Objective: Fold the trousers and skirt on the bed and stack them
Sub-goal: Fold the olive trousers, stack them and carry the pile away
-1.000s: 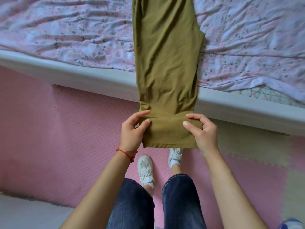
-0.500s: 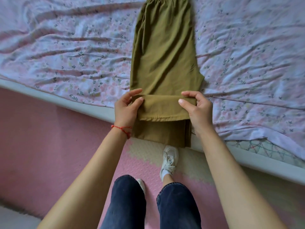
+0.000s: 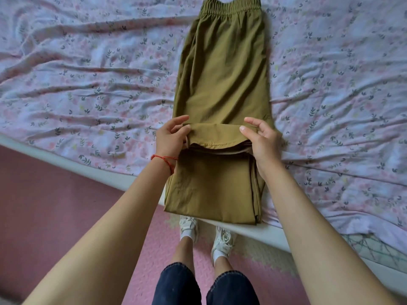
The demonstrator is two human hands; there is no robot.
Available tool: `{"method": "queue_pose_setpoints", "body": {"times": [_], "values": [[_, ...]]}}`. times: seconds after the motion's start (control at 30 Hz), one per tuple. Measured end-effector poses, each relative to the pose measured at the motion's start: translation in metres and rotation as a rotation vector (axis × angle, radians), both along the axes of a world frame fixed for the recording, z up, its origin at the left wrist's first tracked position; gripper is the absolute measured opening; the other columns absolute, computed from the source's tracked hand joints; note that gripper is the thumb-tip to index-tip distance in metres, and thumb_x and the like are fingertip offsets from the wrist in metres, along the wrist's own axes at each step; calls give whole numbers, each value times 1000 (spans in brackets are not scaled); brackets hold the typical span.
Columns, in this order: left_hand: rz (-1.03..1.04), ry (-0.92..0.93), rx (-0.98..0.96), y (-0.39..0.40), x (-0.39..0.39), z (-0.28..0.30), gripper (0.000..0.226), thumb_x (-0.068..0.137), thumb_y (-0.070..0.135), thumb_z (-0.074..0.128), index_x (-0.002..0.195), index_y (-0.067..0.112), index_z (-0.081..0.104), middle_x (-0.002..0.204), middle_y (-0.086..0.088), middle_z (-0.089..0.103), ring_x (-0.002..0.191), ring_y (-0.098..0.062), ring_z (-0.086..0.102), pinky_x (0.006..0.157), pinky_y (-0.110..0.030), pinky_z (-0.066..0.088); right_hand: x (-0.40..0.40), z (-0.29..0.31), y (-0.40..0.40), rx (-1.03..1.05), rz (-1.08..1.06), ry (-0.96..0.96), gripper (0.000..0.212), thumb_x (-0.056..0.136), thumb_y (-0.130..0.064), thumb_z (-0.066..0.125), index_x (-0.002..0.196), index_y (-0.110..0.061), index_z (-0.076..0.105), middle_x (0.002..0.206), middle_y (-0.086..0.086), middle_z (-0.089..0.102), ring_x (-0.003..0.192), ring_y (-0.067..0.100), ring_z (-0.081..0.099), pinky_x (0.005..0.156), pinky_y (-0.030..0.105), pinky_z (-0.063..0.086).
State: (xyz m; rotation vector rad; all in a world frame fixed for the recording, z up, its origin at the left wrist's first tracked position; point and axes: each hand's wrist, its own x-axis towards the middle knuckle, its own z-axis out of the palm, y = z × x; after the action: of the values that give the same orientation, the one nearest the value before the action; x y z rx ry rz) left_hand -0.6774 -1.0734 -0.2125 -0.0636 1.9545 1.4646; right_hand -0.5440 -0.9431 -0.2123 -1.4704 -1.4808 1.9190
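Two hands are gripping the hem end of the olive trousers point(image 3: 222, 84), one at each side of the doubled-back fabric. Nearest the viewer, below the grip, the folded lower part of the trousers is lying over the white edge of the bed point(image 3: 123, 183), with its fold line hanging just past that edge above two pale shoes on the pink floor mat point(image 3: 55, 205). The left hand point(image 3: 170, 139), wearing a red string bracelet point(image 3: 165, 160) at the wrist, is pinching the left corner of the hem between thumb and curled fingers. The right hand point(image 3: 262, 139) is pinching the right corner likewise, thumb on top. Beyond the grip, the rest of the trousers is lying flat and lengthwise on the floral bedsheet point(image 3: 88, 84), the gathered elastic waistband point(image 3: 230, 7) being at the far end.
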Motion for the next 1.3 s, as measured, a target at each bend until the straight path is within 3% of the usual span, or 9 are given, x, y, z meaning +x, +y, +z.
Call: {"method": "queue_pose_setpoints", "body": {"times": [0.1,0.3,0.4,0.57,0.7,0.83,0.93,1.07,1.3], "values": [[70,-165,66,6,-7,-3,25,90,4,52,113,10,57,70,0,57,48,-3,57,52,-18,53,-8,-7,7,-116,-53,1,20,76,-29,66,96,-29,65,111,8,62,101,22,61,85,40,53],[210,-319,217,29,-30,-2,27,92,3,47,118,10,50,93,-9,60,68,-19,66,65,-29,58,-30,-3,21,-111,-175,95,46,92,-13,53,134,-19,38,107,10,62,71,22,65,63,27,52],[14,2,63,38,-33,-6,28,89,2,50,116,6,55,94,-6,63,79,-16,61,70,-25,56,-34,-7,21,158,-137,-33,42,88,-13,57,128,-13,47,102,6,64,73,14,63,67,25,51],[-806,906,-174,46,-16,-35,41,85,28,42,119,12,58,124,-10,59,120,-24,50,102,-37,36,-42,-33,8,834,393,-297,39,87,-20,46,124,-11,56,129,9,56,120,22,51,102,29,35],[-1244,1018,-551,41,-18,-72,66,86,50,13,145,23,16,155,4,12,143,-16,3,112,-53,4,-34,-73,3,1005,729,-551,53,86,-34,33,135,-20,45,148,6,36,137,23,31,111,46,22],[-1175,1091,-616,35,-33,-89,69,87,57,22,145,20,18,155,-2,14,141,-15,4,112,-49,-3,-17,-89,13,1045,719,-697,52,89,-42,34,139,-26,39,153,7,26,140,25,23,112,46,11],[-1059,1109,-628,43,-46,-80,66,88,54,25,144,18,22,154,-7,17,142,-21,8,112,-48,-4,-21,-82,27,1023,554,-684,49,90,-40,37,135,-22,44,152,15,25,139,30,22,112,47,17],[-843,929,-589,71,-86,-63,59,92,49,32,145,26,17,156,-5,4,143,-23,-4,112,-44,-10,-44,-68,67,928,422,-575,49,89,-40,37,131,-17,49,150,16,28,138,31,25,112,39,17],[-403,478,-267,138,-164,-54,43,88,27,55,130,23,47,134,-10,44,119,-26,48,106,-39,37,-104,-58,141,659,223,-359,45,86,-18,59,130,-15,50,135,11,45,125,21,42,102,22,27]]}}
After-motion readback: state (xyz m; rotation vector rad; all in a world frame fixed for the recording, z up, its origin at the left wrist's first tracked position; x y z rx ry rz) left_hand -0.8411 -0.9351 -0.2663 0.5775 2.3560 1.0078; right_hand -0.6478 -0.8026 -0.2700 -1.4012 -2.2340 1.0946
